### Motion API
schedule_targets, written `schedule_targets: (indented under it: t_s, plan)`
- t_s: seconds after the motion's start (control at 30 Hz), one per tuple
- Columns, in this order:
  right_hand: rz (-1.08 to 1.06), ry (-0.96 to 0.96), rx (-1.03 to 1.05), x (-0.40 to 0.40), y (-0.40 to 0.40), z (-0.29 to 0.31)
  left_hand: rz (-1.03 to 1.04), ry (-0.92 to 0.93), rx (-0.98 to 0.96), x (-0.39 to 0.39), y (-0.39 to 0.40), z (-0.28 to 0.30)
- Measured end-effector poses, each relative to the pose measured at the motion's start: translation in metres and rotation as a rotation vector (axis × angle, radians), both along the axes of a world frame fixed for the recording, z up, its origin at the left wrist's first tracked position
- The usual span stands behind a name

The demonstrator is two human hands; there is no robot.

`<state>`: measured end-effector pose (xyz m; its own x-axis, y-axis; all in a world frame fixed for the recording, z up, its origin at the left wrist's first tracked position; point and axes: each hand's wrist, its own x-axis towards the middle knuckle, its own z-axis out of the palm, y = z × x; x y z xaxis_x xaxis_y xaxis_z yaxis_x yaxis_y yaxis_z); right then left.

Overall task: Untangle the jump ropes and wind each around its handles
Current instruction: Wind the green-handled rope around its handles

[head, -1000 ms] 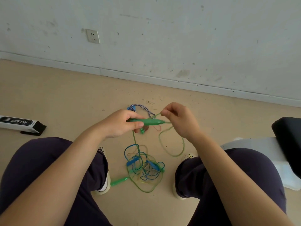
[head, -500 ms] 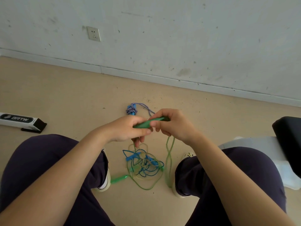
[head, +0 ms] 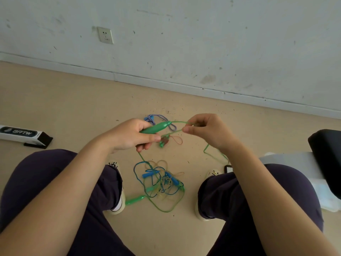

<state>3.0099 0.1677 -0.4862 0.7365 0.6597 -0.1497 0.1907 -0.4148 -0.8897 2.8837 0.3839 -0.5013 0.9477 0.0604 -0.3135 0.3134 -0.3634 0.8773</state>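
While the left hand (head: pixel 129 134) grips a green plastic jump-rope handle (head: pixel 156 127), the right hand (head: pixel 208 132) pinches its thin green cord (head: pixel 180 122) above the tangled ropes (head: pixel 160 182) on the beige floor (head: pixel 73 111).

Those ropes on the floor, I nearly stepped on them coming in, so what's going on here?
A seated person is sorting out tangled jump ropes. The left hand grips a green handle, and the right hand pinches the green cord coming off its tip. A tangle of green, blue and yellowish cords lies on the floor between the feet, with another green handle beside it.
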Motion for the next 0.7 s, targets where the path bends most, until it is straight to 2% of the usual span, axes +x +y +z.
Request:
schedule_targets:
  t_s: [0.13,0.23,0.3,0.43,0.57,0.7]
  plan:
    - [-0.091,-0.199,-0.03,0.005,-0.003,-0.012,0.166,-0.017,-0.018,0.002,0.002,-0.002]
    - [-0.106,-0.314,0.108,-0.003,0.004,-0.012,0.285,0.005,-0.118,0.005,-0.005,-0.006]
    - [-0.019,-0.289,0.186,-0.012,0.01,-0.013,0.264,0.032,-0.193,0.006,-0.012,-0.006]
    - [0.144,-0.185,0.143,-0.027,0.02,-0.02,0.127,0.042,-0.349,0.008,-0.022,-0.002]
    - [0.11,-0.106,0.133,-0.027,0.022,-0.019,0.084,0.014,-0.348,0.007,-0.017,0.0]
    - [-0.018,-0.069,0.242,-0.018,0.017,-0.011,0.082,0.042,-0.273,0.002,0.006,0.005]
